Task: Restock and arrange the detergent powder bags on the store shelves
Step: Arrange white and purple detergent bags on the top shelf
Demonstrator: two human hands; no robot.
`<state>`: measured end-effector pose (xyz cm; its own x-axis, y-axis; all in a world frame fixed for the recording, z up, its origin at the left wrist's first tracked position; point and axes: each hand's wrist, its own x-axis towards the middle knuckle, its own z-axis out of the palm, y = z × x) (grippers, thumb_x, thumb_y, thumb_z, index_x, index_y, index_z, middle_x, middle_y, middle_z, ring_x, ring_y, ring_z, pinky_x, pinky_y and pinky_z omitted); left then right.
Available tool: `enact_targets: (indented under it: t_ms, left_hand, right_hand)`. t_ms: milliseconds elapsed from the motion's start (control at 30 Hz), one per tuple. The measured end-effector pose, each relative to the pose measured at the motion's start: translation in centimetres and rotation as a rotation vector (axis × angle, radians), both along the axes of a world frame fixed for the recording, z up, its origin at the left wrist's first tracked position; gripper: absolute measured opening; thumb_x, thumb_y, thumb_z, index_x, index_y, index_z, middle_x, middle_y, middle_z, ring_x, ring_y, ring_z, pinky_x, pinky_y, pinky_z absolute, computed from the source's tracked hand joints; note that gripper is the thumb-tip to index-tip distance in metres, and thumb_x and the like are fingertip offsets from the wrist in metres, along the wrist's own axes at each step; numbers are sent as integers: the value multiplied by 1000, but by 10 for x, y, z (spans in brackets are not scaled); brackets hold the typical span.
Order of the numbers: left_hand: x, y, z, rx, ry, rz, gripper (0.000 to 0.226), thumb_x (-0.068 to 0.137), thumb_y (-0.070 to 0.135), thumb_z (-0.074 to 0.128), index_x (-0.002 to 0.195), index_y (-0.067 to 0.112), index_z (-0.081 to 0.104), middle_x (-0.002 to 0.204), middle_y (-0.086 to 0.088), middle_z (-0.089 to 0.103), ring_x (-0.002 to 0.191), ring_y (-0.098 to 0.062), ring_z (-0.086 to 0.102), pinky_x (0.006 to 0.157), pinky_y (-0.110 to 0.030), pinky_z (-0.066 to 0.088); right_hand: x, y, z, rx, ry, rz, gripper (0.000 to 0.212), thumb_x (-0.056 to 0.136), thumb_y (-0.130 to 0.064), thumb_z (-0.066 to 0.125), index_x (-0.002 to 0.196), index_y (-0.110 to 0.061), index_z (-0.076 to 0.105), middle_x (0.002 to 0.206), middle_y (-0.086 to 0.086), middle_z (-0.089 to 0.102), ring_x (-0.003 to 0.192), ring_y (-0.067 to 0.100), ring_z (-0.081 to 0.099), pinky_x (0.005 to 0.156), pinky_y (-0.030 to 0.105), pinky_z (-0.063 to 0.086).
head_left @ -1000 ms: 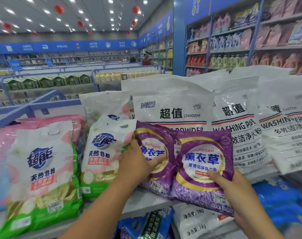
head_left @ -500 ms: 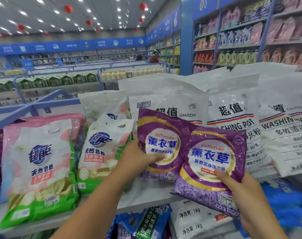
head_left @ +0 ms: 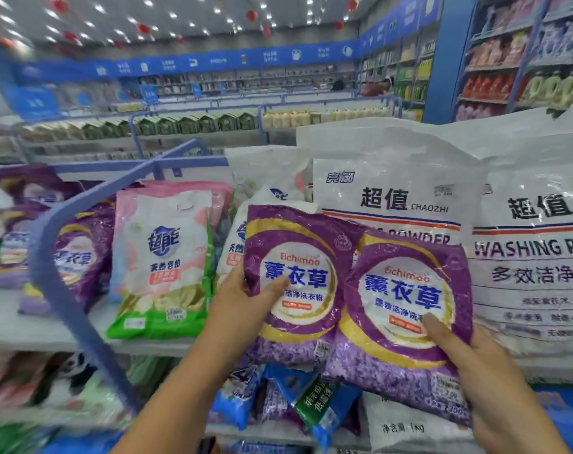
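Head cam, only view here: the left hand (head_left: 245,294) pinches one purple Eichimoo lavender bag (head_left: 298,283) at its left edge, thumb on the front. The right hand (head_left: 475,365) grips a second lavender bag (head_left: 406,322) at the lower right corner, thumb on the label. Both are held in front of the shelf (head_left: 33,326), overlapping the white Chaozhi washing powder sacks (head_left: 389,198). They look soft, slick and saggy with loose powder, probably light, so hold the edges. More lavender bags (head_left: 79,257) sit left of the divider.
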<state>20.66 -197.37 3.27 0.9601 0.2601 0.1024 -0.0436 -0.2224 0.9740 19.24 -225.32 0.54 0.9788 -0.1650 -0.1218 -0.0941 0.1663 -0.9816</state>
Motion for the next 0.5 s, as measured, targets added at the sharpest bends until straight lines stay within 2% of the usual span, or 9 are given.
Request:
enact_targets:
  t_ms: [100, 200, 267, 300, 367, 433, 467, 500]
  left_hand:
    - [-33, 39, 7, 0, -51, 109, 26, 85, 30, 79, 108, 31, 66, 94, 17, 78, 83, 0, 74, 67, -18, 58]
    - [-68, 82, 11, 15, -59, 193, 24, 85, 34, 79, 104, 38, 65, 98, 19, 77, 85, 2, 73, 73, -21, 58]
    - [-93, 115, 11, 19, -70, 248, 23, 85, 34, 79, 104, 37, 66, 96, 20, 77, 85, 2, 73, 70, -18, 57]
    - [-105, 132, 11, 12, -81, 272, 22, 85, 34, 79, 104, 36, 67, 96, 21, 77, 85, 2, 73, 68, -16, 56]
    - [-132, 168, 11, 13, -95, 306, 23, 85, 36, 78, 106, 37, 68, 96, 23, 76, 86, 2, 73, 66, -15, 55]
    - [-159, 208, 12, 15, -92, 347, 24, 85, 39, 78, 106, 39, 68, 97, 22, 76, 86, 1, 73, 71, -21, 57]
    - [-174, 231, 12, 12, -91, 368, 25, 84, 39, 79, 106, 38, 69, 97, 21, 77, 87, -1, 74, 75, -27, 58]
    - [-188, 255, 12, 11, -87, 389, 25, 83, 38, 79, 106, 36, 69, 96, 18, 77, 87, -3, 74, 77, -31, 59]
  right_hand:
    - [-5, 39, 8, -8, 37, 111, 23, 85, -28, 72, 105, -15, 72, 93, 6, 80, 92, 29, 76, 95, 45, 53]
    - [-17, 86, 18, -66, 28, 197, 34, 76, -36, 75, 103, -15, 74, 90, 7, 80, 90, 31, 77, 98, 51, 53]
    - [-29, 119, 25, -106, 8, 246, 39, 71, -43, 75, 100, -17, 75, 88, 6, 80, 87, 31, 77, 99, 53, 52]
    - [-35, 136, 26, -125, -10, 271, 40, 72, -45, 74, 100, -17, 75, 86, 4, 81, 84, 29, 77, 95, 51, 54]
    - [-51, 174, 34, -181, -51, 314, 34, 79, -43, 71, 101, -18, 74, 77, -4, 80, 72, 18, 77, 75, 35, 55]
    - [-70, 214, 40, -190, -77, 346, 21, 87, -36, 69, 98, -19, 73, 67, -11, 76, 58, 6, 72, 57, 22, 50]
    - [-82, 237, 43, -185, -80, 371, 19, 87, -35, 71, 95, -17, 73, 64, -11, 75, 54, 3, 70, 53, 19, 50]
    - [-93, 261, 42, -167, -78, 417, 26, 82, -38, 77, 91, -14, 75, 66, -9, 76, 55, 3, 72, 57, 19, 53]
